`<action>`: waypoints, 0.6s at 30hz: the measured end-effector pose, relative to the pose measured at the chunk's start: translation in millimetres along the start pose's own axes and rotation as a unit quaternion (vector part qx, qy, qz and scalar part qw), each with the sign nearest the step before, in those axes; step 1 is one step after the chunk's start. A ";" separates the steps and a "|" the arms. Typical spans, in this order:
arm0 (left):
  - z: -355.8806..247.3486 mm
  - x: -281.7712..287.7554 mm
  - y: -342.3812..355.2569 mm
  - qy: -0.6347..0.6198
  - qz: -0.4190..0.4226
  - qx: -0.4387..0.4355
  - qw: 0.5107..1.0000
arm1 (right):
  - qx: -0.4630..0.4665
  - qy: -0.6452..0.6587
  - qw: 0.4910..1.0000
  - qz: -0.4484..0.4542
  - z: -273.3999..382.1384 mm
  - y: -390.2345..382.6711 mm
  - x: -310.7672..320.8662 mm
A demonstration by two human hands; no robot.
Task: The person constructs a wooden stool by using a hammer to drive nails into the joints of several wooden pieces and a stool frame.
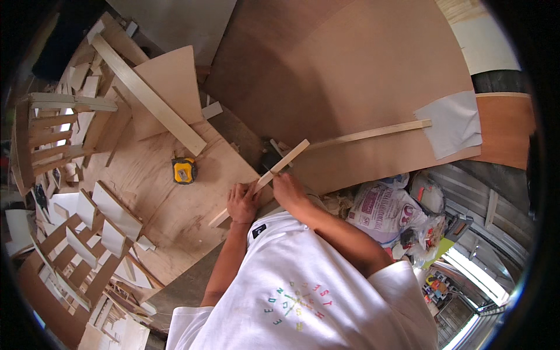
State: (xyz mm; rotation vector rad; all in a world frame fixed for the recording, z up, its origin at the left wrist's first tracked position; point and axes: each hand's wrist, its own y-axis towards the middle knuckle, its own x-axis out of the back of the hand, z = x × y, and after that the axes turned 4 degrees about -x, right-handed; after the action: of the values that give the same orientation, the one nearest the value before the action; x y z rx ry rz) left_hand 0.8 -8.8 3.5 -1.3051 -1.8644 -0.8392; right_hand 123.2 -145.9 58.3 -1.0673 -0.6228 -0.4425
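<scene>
A narrow wooden strip point(284, 158) lies slantwise in front of me, over the near corner of the plywood tabletop point(198, 175). My left hand point(242, 203) is closed on its lower part, pressing it down at the table edge. Just to the right, my right hand point(287, 190) is closed in a pinch beside the strip. A thin dark pencil-like tool point(267, 168) reaches from its fingers to the wood; its exact kind is too small to tell. A yellow and black tape measure point(184, 171) sits on the tabletop to the left of my hands.
A longer board point(149, 93) lies across the table's far side. Wooden frames and offcuts point(96, 233) crowd the left. On the right, a large brown sheet point(373, 64) carries another strip point(367, 133) and a grey cloth point(452, 123). Plastic bags point(386, 211) stand below it.
</scene>
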 end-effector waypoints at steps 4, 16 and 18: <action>6.0 -0.9 -5.2 0.000 -0.001 0.005 1.000 | -0.009 0.066 0.997 -0.029 -16.8 -44.0 10.8; 4.0 -0.4 -6.0 -0.006 -0.009 -0.002 1.000 | 0.031 0.040 0.998 -0.033 -11.6 -52.5 24.9; 7.2 -0.9 -2.5 -0.007 0.001 0.001 1.000 | 0.032 0.026 0.998 -0.044 -11.5 -40.7 18.8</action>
State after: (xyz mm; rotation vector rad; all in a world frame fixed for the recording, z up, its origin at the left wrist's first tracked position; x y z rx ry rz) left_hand -2.7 -4.0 -1.5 -1.3144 -1.8730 -0.8285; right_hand 115.2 -174.3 94.1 -0.9679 -0.6365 -0.5224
